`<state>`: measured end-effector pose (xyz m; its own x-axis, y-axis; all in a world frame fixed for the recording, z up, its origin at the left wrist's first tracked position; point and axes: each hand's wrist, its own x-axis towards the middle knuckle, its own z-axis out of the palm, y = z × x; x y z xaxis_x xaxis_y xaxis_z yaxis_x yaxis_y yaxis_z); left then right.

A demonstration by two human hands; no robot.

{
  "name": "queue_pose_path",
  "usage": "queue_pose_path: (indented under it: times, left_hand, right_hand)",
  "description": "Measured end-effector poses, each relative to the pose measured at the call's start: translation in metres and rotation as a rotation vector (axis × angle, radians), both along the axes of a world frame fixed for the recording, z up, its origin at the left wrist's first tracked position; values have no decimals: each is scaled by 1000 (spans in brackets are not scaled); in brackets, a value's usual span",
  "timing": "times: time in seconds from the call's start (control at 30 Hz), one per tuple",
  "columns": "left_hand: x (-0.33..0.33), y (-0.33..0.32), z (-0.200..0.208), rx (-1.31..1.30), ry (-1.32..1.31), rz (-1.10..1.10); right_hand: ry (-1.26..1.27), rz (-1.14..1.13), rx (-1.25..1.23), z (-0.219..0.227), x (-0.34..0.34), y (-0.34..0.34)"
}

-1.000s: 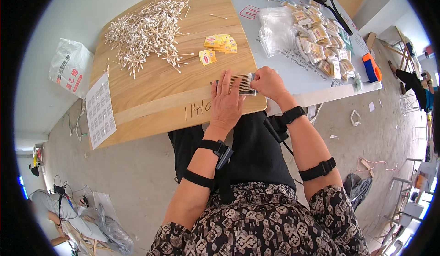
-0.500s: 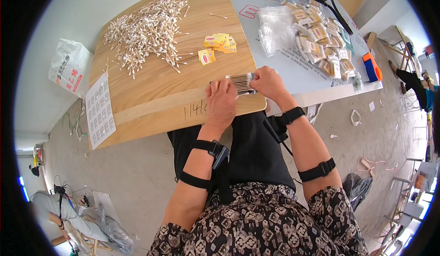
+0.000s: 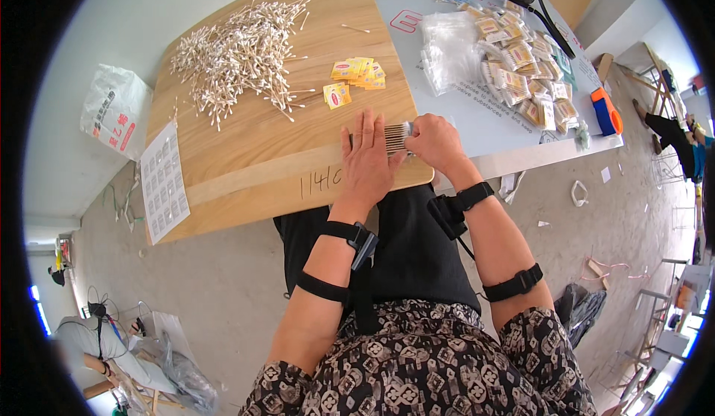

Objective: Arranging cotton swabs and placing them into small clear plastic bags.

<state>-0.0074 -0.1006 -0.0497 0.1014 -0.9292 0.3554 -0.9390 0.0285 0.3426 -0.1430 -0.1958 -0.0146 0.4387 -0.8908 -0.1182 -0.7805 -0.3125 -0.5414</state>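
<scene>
A row of cotton swabs [image 3: 395, 138], side by side in what looks like a small clear bag, lies near the table's front edge. My left hand [image 3: 368, 161] rests flat over its left part, fingers stretched out and slightly spread. Curled at the packet's right end, my right hand [image 3: 437, 143] grips it between thumb and fingers; the exact hold is partly hidden. Just beyond my hands are several yellow printed cards [image 3: 359, 72], one [image 3: 337, 96] lying apart. Further off to the left spreads a large heap of loose cotton swabs [image 3: 238, 55].
On the grey sheet at right are empty clear bags [image 3: 449, 49], a pile of filled swab packets [image 3: 525, 66] and an orange-and-blue tape dispenser [image 3: 607, 110]. A printed sheet [image 3: 164, 185] hangs over the table's left edge near a white plastic bag [image 3: 115, 110].
My left hand has shifted slightly right and its curled fingers have straightened out flat over the packet. The right hand stays at the packet's right end, nearly unmoved.
</scene>
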Motion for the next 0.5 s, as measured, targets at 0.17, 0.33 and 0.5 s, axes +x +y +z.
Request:
queue_pose_path:
  times: [0.17,0.33,0.5]
  left_hand:
    - [-10,4,-2,130,-102,-53]
    - [-12,4,-4,90,-56,-57]
    - [-20,-2,-5,108,-69,-25]
  right_hand:
    - [33,12,-111,-6,2,2]
    - [59,96,-150,-1,6,4]
    - [107,83,-135,4,6,8]
